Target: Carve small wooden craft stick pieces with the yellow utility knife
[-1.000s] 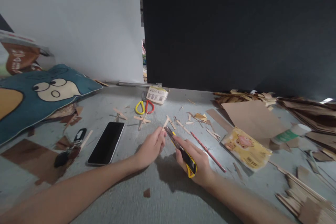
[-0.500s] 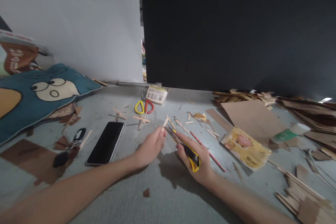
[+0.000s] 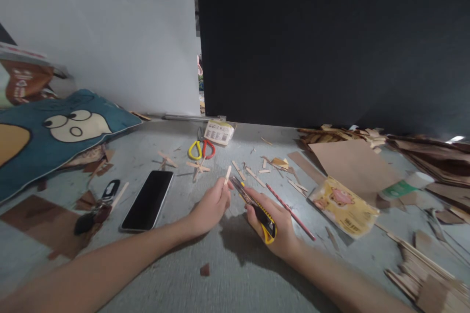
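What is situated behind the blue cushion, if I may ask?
Behind the blue cushion, a brown printed package shows above its top edge, with a pale panel farther back. The package's lower part is covered, and anything else there cannot be seen.

Smartphone (image 3: pixel 147 200) is left of the left hand (image 3: pixel 210 206), keys (image 3: pixel 109 192) further left, cushion (image 3: pixel 75 129) behind those. Scissors (image 3: pixel 203 141) sit way back beside a tissue pack (image 3: pixel 219 132), and the pencil (image 3: pixel 295 217)'s right of the utility knife (image 3: pixel 261 212).
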Demonstrator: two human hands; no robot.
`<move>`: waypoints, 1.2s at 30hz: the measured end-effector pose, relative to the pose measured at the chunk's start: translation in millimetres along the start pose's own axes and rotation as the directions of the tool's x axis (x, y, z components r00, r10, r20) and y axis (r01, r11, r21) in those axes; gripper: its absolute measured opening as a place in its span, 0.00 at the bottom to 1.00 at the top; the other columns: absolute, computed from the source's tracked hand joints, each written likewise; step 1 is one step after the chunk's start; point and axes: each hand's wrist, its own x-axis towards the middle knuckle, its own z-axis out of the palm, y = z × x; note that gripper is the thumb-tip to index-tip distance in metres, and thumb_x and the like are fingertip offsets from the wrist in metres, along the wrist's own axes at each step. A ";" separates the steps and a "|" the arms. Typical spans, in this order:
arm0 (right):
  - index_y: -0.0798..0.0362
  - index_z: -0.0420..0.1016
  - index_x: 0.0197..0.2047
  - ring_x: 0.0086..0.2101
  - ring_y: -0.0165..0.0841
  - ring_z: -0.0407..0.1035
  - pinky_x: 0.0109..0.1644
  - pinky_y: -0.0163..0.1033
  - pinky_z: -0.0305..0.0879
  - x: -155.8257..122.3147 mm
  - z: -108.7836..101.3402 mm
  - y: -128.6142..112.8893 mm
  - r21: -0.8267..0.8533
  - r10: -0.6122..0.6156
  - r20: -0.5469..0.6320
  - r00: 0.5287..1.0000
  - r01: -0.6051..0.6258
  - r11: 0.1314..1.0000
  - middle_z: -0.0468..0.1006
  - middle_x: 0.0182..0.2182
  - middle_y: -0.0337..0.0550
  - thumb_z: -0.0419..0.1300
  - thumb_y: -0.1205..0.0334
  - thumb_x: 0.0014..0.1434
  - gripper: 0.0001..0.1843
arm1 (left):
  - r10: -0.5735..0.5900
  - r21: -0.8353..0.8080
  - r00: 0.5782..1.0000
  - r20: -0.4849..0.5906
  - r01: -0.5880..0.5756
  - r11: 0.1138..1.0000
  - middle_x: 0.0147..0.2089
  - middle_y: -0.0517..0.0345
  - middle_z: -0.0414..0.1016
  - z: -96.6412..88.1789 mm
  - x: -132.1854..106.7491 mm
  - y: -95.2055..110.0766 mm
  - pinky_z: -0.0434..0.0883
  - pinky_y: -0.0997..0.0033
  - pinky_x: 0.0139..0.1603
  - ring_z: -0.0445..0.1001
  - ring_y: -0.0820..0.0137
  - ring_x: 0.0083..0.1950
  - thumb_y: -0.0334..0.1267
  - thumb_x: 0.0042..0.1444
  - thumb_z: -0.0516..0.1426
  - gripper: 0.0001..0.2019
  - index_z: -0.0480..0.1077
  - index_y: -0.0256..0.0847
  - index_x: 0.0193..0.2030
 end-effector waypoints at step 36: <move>0.47 0.69 0.69 0.38 0.34 0.83 0.45 0.37 0.81 2.2 -2.5 -2.1 0.063 0.000 0.015 1.000 -0.001 0.998 0.85 0.44 0.48 0.57 0.71 0.72 0.25 | 0.042 0.028 0.999 0.013 -0.043 0.999 0.24 0.70 0.60 -0.8 -1.6 3.6 0.61 0.70 0.30 0.60 0.72 0.24 0.52 0.73 0.43 0.17 0.54 0.47 0.35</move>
